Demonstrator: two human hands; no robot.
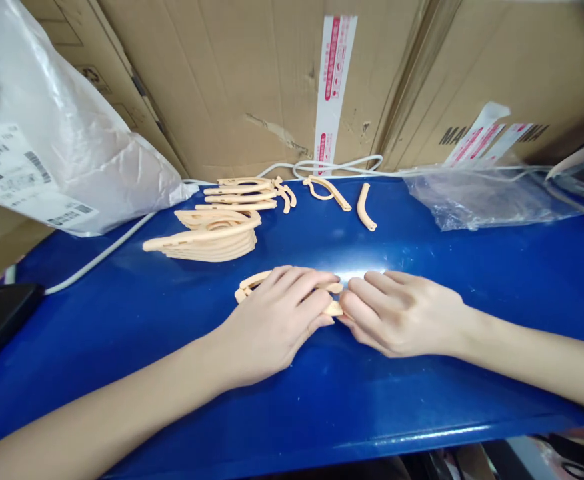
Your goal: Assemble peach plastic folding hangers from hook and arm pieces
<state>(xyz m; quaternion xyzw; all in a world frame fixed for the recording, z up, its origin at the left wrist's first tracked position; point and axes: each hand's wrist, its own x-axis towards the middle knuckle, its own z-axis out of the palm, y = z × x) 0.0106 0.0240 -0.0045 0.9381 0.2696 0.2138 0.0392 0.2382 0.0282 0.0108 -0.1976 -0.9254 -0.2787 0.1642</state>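
My left hand (282, 320) is closed over a beige plastic hanger (252, 283), which looks like the folding kind. Its curved end sticks out to the left of the hand, and two narrow tips show at the right. Most of the hanger is hidden under my palm and fingers. My right hand (397, 313) is curled shut against the right-hand tips, with its fingertips hidden from view. Farther back lies a stack of similar beige hanger pieces (212, 240). Behind it are several more thin pieces (239, 193).
A looped beige piece (339, 197) and a short bent piece (366, 208) lie toward the back of the blue table (172, 413). Cardboard boxes (232, 80) wall off the rear. A white parcel bag (97, 153), black phone-like object (2, 320), white cable (102, 257) and clear plastic bag (482, 200) flank the area.
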